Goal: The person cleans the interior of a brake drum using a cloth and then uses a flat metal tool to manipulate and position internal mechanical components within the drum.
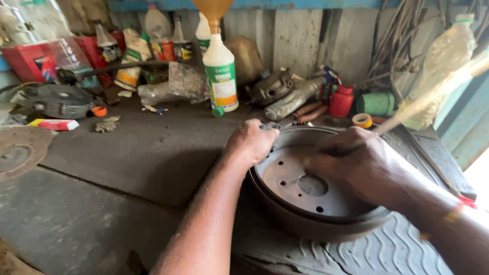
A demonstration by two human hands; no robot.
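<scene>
Resting on the ribbed black rubber mat (397, 249) at the right of the dark, grimy tabletop (137, 153) is a round rusty metal brake drum (305, 196), lying open side up with its ring of bolt holes showing. The left hand (250, 143) is sitting on the drum's far left rim, its grip curled shut over the edge together with a small grey metal piece that is too hidden to make out. The right hand (356, 164) is hovering over the drum's right half with its fingers closed around a long pale wooden stick (433, 97), which is slanting up and away to the right.

Behind the drum, near the middle of the tabletop, a white plastic bottle with a green and orange label (220, 76) is standing upright with an orange funnel (214, 11) sitting in its neck, and a small green cap (218, 111) is lying at its foot. To the right are lying a small red canister (341, 100), a green cylindrical tub (376, 103) on its side and a yellow roll of tape (362, 120). At the far left are sitting red plastic boxes (30, 60), several more labelled bottles (133, 61) and a flat red and yellow packet (53, 124).
</scene>
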